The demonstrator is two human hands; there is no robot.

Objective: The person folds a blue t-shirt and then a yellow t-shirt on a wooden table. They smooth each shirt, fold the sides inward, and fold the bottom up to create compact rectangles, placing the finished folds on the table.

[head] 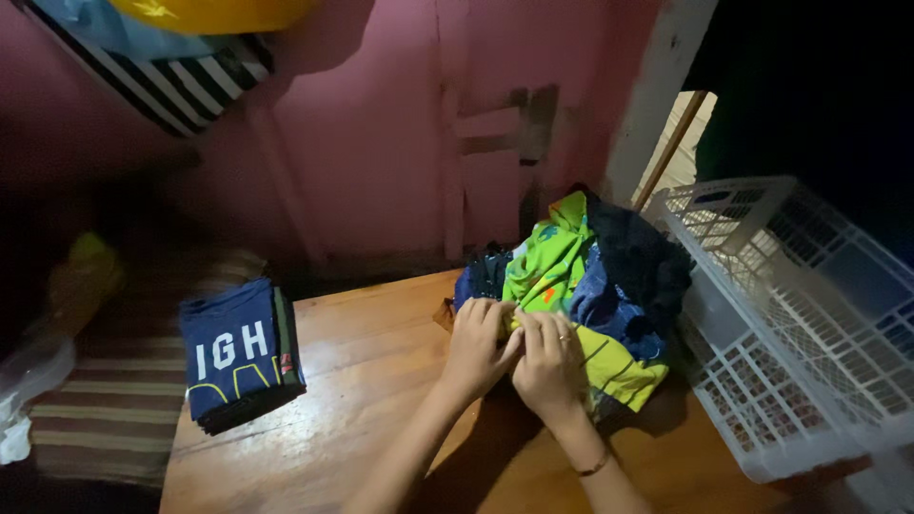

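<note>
My left hand (479, 346) and my right hand (549, 366) are side by side on a wooden table (362, 381), both gripping the near edge of a bright green and yellow patterned garment (552, 262). That garment lies on a heap of unfolded clothes, with dark blue cloth (619, 300) and black cloth (643, 252) bunched behind it. My right hand has a ring on a finger and a bracelet at the wrist. A folded stack of clothes with a navy shirt on top (238, 352) rests at the table's left edge.
A white plastic laundry basket (809, 324) lies tipped on its side at the right. A pink wall (381, 143) stands behind the table. Striped fabric (124, 400) lies to the left below the table. More striped cloth (190, 76) hangs at upper left.
</note>
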